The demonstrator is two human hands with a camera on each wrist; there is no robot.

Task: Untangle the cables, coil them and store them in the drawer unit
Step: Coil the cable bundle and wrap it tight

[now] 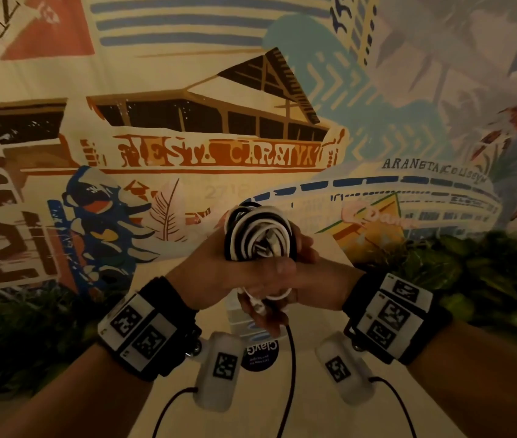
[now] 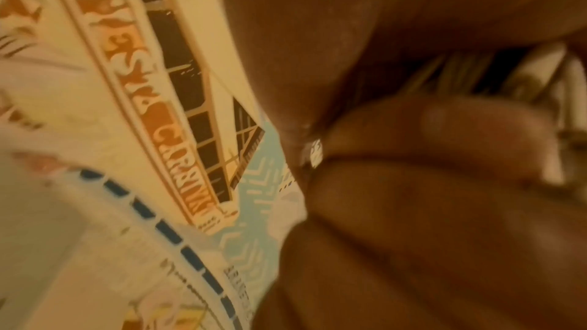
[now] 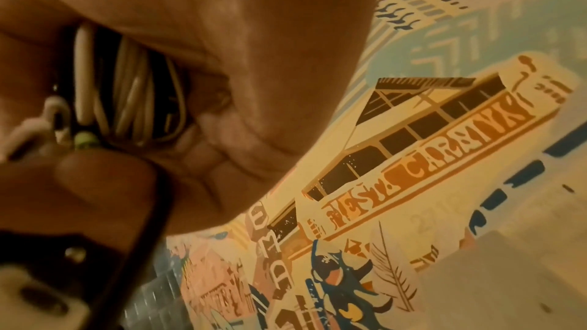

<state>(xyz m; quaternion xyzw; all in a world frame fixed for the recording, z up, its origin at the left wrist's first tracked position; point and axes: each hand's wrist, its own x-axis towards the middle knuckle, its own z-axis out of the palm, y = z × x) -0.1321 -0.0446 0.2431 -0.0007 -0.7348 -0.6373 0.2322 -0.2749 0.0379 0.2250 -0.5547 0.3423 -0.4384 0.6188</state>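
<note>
Before the painted mural wall (image 1: 187,153), both hands clasped a bundle of black and white cables (image 1: 258,235) held up in the air. Left hand (image 1: 216,273) and right hand (image 1: 298,273) each had fingers wrapped round it; one black cable end (image 1: 292,358) hung below.

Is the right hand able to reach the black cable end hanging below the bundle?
Probably not at once: the right hand grips the cable bundle together with the left hand; the black cable hangs free below.
</note>
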